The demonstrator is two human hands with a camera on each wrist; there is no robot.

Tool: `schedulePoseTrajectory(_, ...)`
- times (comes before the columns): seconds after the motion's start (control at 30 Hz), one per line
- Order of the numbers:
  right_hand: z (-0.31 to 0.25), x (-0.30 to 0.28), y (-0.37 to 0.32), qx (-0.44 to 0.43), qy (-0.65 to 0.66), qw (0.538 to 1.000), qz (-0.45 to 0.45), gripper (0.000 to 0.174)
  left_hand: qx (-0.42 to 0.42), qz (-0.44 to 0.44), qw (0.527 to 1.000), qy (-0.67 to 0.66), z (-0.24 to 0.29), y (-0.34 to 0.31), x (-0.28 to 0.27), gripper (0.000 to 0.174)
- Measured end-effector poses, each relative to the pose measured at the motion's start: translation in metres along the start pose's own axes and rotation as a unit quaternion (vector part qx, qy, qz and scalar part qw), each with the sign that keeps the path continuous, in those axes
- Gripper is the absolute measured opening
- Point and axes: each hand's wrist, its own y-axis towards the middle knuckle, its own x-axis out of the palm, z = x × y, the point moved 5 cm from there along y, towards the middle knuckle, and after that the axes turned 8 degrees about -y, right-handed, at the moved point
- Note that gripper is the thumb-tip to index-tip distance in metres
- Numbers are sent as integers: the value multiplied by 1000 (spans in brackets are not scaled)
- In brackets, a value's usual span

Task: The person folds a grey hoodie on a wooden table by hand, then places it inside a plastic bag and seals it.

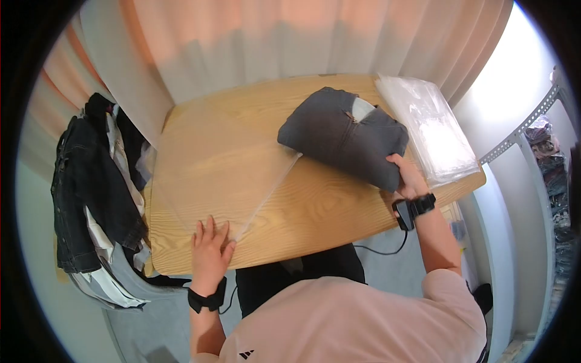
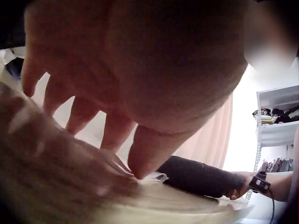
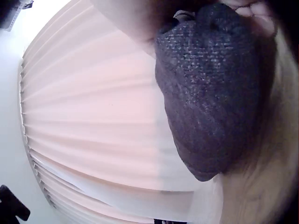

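Observation:
A folded dark grey garment [image 1: 342, 139] with a zip and a light patch at its collar lies on the right half of the wooden table [image 1: 327, 212]. My right hand [image 1: 410, 176] grips its right end, thumb on top and fingers beneath; in the right wrist view the knit cloth [image 3: 210, 93] fills the space by the palm. A clear plastic bag [image 1: 224, 175] lies flat at the table's left. Near its lower corner my left hand [image 1: 210, 251] rests with spread fingers, and the left wrist view shows its fingertips on the wrinkled film [image 2: 88, 158].
A stack of clear plastic bags [image 1: 430, 130] lies at the table's right back. Dark and light clothes [image 1: 100, 199] hang beyond the left edge. Curtains [image 1: 290, 42] stand behind the table, and a metal shelf [image 1: 526, 127] with packed items is on the right.

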Motion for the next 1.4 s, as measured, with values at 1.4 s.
schedulePoseTrajectory(1.4, 58, -21, -140, -34, 153, 987, 26, 49, -160, -282, 670, -668, 148, 114, 52, 61)
